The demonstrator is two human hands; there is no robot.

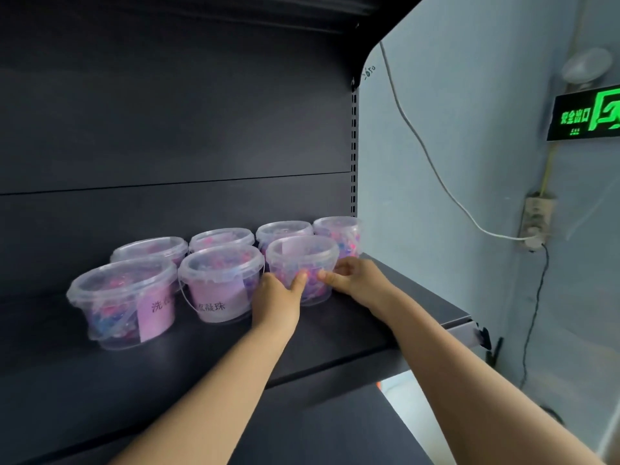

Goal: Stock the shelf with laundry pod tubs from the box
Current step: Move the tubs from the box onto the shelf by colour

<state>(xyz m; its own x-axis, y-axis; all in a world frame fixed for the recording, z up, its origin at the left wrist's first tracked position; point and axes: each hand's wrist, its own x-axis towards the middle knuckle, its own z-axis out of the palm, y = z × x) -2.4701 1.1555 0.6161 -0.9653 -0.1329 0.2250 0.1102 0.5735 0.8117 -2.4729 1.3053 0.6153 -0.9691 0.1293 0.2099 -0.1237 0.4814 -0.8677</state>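
**Holding a tub at the shelf's right end**

Clasping the front-right tub (302,263) between both sets of fingers: left hand (278,297) and right hand (355,280) each curl round one side. It stands on the dark shelf (335,330); six more tubs (221,280) sit left and behind.

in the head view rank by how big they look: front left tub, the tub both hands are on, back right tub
1. front left tub, though it is nearest
2. tub in both hands
3. back right tub, partly hidden
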